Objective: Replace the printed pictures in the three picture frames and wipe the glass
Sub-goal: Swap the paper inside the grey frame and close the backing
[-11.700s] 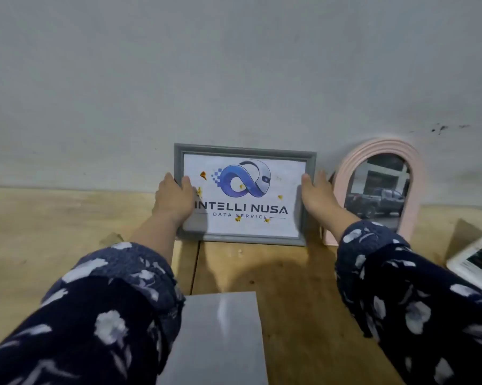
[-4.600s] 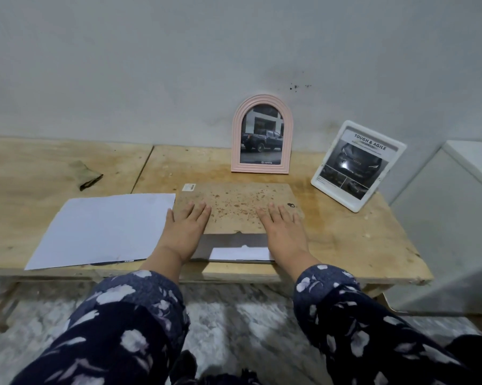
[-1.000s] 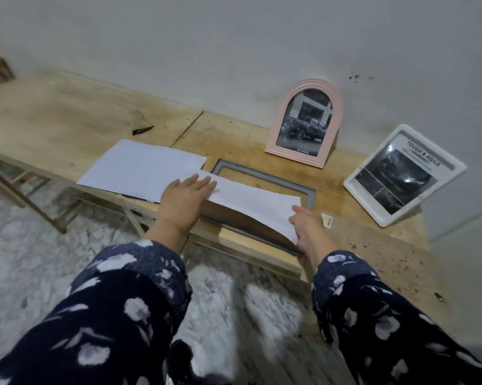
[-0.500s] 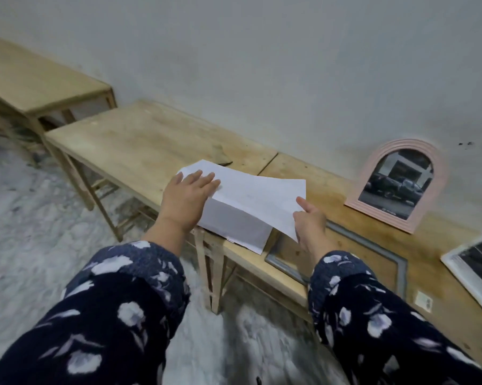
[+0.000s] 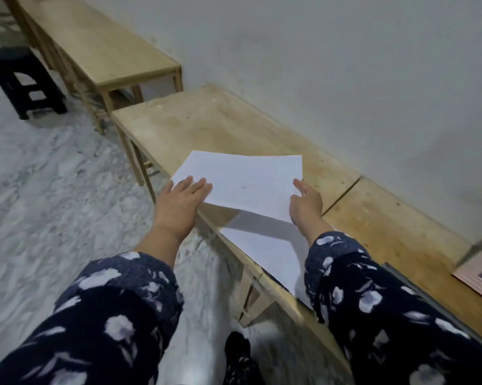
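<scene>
Pale grey wall runs behind a low wooden desk (image 5: 251, 129), with a second bench (image 5: 95, 43) beyond it and a black stool (image 5: 26, 79) on the marbled floor well off to the left of the fingers. Both hands carry a white sheet (image 5: 245, 182), blank side up, tilted above the desk. The left hand (image 5: 180, 207) lies palm down on the sheet's near left corner, fingers (image 5: 198, 186) straight and close together, so it steadies rather than grips. The right hand (image 5: 306, 204) pinches the sheet's right edge, forefinger pointing forward on top; the thumb is hidden beneath. Another white sheet (image 5: 267, 251) lies flat on the desk just below and behind the fingers, under the lifted one's shadow. Far to the right of the right hand, a corner of the pink frame (image 5: 481, 270) peeps in at the picture's edge; the other frames are out of view. Judging by this, the removed print is being put aside on bare desk. To do it well, lower it flat and level, let the left palm settle it first, then release the pinch, keeping it apart from the sheet behind so old and new prints are not confused. Both forearms reach forward and leftward, sleeves pushed back from the wrists.
</scene>
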The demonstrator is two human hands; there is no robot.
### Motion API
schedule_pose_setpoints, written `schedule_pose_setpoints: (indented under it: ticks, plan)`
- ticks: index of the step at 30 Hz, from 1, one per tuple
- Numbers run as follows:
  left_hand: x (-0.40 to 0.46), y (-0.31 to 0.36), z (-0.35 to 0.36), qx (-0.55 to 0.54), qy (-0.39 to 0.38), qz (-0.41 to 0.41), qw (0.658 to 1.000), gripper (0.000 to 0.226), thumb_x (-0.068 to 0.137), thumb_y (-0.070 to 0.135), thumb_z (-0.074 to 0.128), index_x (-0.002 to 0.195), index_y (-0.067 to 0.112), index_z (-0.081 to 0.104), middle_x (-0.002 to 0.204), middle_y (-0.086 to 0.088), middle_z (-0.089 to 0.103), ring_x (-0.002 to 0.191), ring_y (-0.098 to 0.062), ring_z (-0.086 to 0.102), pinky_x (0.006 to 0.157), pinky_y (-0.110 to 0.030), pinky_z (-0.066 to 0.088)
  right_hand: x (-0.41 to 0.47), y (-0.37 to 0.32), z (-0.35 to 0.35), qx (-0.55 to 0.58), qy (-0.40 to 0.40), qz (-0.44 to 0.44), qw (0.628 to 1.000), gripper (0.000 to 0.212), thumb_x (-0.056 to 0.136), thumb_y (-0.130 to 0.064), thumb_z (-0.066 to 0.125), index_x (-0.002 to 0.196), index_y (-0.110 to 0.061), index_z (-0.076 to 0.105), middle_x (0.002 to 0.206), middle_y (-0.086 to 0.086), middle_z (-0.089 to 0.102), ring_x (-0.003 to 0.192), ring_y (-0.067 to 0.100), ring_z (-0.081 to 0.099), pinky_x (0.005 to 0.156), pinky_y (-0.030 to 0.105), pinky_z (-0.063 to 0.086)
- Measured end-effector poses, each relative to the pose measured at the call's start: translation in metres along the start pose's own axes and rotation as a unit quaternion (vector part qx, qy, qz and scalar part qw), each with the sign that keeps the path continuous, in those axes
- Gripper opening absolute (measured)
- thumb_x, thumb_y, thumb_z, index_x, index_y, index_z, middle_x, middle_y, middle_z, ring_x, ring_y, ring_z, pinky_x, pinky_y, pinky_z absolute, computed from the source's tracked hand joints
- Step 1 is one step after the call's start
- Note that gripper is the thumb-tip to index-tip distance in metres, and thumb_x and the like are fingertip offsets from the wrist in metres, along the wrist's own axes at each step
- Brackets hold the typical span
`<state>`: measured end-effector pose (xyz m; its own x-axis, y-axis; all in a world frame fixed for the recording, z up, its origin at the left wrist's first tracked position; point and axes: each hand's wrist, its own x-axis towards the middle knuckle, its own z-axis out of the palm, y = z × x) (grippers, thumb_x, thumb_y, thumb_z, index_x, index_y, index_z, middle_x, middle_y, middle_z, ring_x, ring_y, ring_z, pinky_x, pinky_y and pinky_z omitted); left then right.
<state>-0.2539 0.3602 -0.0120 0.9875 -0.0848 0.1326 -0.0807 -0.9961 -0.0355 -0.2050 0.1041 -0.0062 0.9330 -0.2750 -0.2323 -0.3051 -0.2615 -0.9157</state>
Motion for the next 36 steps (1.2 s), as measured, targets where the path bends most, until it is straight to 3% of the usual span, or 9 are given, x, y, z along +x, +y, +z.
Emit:
schedule_pose_setpoints:
  ticks: [5,8,11,15,19,24,27,31,36]
  plan:
    - [0.040,-0.018,0.031,-0.003,-0.047,-0.047,0.998,0.066,0.098,-0.002,0.036,0.152,0.032,0.020,0.159,0.013,0.018,0.148,-0.014,0.013,0.118,-0.039,0.013,0.070,-0.013,0.043,-0.093,-0.053,-0.035,0.994,0.049,0.097,0.001,0.036,0.145,-0.010,0.038,0.150,0.003,0.037,0.125,0.017,0.044,0.069,0.000,0.031]
    - [0.067,-0.023,0.047,-0.009,-0.071,-0.068,0.995,0.065,0.098,-0.002,0.034,0.152,0.031,0.019,0.160,0.011,0.017,0.148,-0.016,0.011,0.118,-0.040,0.013,0.113,-0.013,0.068,-0.158,-0.079,-0.052,0.983,0.049,0.097,-0.002,0.038,0.145,-0.010,0.038,0.151,0.005,0.036,0.136,0.022,0.037,0.097,0.014,0.030]
    - [0.087,-0.027,0.056,-0.012,-0.114,-0.073,0.991,0.064,0.098,-0.001,0.031,0.152,0.031,0.019,0.160,0.010,0.016,0.149,-0.016,0.009,0.118,-0.042,0.011,0.142,-0.011,0.081,-0.233,-0.100,-0.087,0.963,0.049,0.097,-0.005,0.039,0.145,-0.011,0.037,0.151,0.004,0.035,0.138,0.022,0.035,0.112,0.027,0.027]
    - [0.108,-0.032,0.077,-0.058,-0.192,-0.077,0.977,0.056,0.101,0.015,0.031,0.152,0.035,0.019,0.160,0.014,0.014,0.148,-0.011,0.009,0.119,-0.044,0.006,0.173,-0.004,0.102,-0.381,-0.124,-0.107,0.910,0.053,0.094,-0.015,0.045,0.145,-0.012,0.032,0.152,0.004,0.030,0.136,0.028,0.030,0.107,0.035,0.030]
    - [0.111,-0.033,0.081,-0.087,-0.149,-0.089,0.981,0.059,0.090,0.054,0.024,0.142,0.034,0.042,0.153,0.013,0.033,0.142,-0.012,0.025,0.118,-0.048,0.009,0.176,0.001,0.110,-0.468,-0.085,-0.142,0.868,0.044,0.093,-0.027,0.050,0.135,-0.018,0.047,0.147,0.006,0.028,0.132,0.031,0.025,0.104,0.041,0.029]
    - [0.122,-0.027,0.076,-0.062,-0.164,-0.088,0.980,0.068,0.088,0.067,0.011,0.131,0.031,0.048,0.139,0.011,0.042,0.133,-0.014,0.034,0.115,-0.054,0.006,0.167,0.002,0.109,-0.531,-0.074,-0.186,0.824,0.040,0.095,-0.030,0.044,0.134,-0.021,0.048,0.135,0.006,0.039,0.124,0.029,0.032,0.096,0.041,0.033]
    - [0.122,-0.020,0.069,-0.011,-0.187,-0.080,0.979,0.062,0.094,0.058,0.012,0.135,0.023,0.044,0.143,0.006,0.039,0.136,-0.015,0.030,0.115,-0.057,0.001,0.150,0.003,0.099,-0.498,-0.092,-0.191,0.841,0.048,0.096,-0.023,0.040,0.143,-0.022,0.035,0.139,0.003,0.041,0.126,0.027,0.032,0.099,0.041,0.031]
    - [0.111,0.002,0.057,-0.022,-0.171,-0.033,0.984,0.056,0.100,0.046,0.019,0.146,0.016,0.029,0.154,0.004,0.024,0.143,-0.016,0.019,0.117,-0.055,-0.002,0.105,0.012,0.067,-0.433,-0.056,-0.154,0.887,0.047,0.093,-0.013,0.040,0.138,-0.025,0.045,0.136,0.000,0.044,0.127,0.024,0.032,0.100,0.037,0.029]
    - [0.088,0.035,0.055,-0.057,-0.161,0.097,0.981,0.046,0.098,0.037,0.035,0.141,0.020,0.037,0.150,0.004,0.031,0.137,-0.017,0.029,0.109,-0.042,0.025,0.034,0.042,0.017,-0.455,-0.005,-0.067,0.888,0.048,0.090,-0.010,0.040,0.135,-0.025,0.048,0.135,0.003,0.041,0.122,0.028,0.032,0.096,0.038,0.030]
